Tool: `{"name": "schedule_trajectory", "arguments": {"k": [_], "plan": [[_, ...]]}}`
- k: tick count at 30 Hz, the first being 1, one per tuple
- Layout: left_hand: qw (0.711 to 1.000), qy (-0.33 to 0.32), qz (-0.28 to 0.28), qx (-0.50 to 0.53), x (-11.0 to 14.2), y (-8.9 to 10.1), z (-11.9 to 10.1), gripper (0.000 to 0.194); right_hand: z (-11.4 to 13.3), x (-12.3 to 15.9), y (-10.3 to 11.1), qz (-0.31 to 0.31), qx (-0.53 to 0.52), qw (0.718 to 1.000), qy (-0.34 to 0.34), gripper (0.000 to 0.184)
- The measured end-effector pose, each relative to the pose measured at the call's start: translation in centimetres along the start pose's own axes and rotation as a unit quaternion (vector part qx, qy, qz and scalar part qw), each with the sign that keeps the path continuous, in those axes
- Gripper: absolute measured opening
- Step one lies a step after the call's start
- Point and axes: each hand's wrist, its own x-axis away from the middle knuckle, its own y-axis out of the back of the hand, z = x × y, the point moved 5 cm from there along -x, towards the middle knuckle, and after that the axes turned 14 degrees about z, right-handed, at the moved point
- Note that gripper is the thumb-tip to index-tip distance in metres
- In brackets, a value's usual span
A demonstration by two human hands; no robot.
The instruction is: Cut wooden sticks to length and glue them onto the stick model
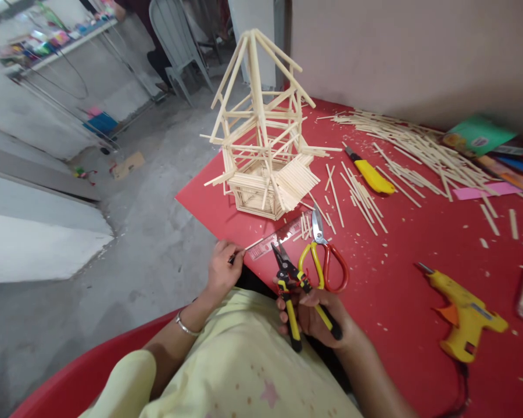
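In my left hand (224, 270), closed at the table's edge, is a thin wooden stick (253, 244); a small dark object, perhaps a pen, also shows at the fingers. The stick points over a clear ruler (265, 246) lying on the red table. My right hand (318, 313) is wrapped round yellow-and-black pliers (293, 307), whose jaws are spread apart above the ruler's near side. Scissors (320, 258) with one yellow and one red handle lie just beyond the pliers. Farther back stands a house-like frame of wooden sticks (261, 139), with a pointed roof.
A yellow utility knife (372, 176) lies among loose sticks (401, 145) at the back right. To the right rests a yellow glue gun (468, 316) with its cord. A pink strip (488, 190) and a green packet (479, 134) are beyond. A grey chair (176, 38) stands behind.
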Motion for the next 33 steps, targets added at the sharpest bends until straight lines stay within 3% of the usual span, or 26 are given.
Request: {"name": "schedule_trajectory", "arguments": {"k": [33], "plan": [[0.999,-0.051,-0.001,-0.02,-0.43,-0.01,-0.57,0.015,-0.19,-0.08,0.1,0.007,0.011,1.0,-0.011,0.039]]}}
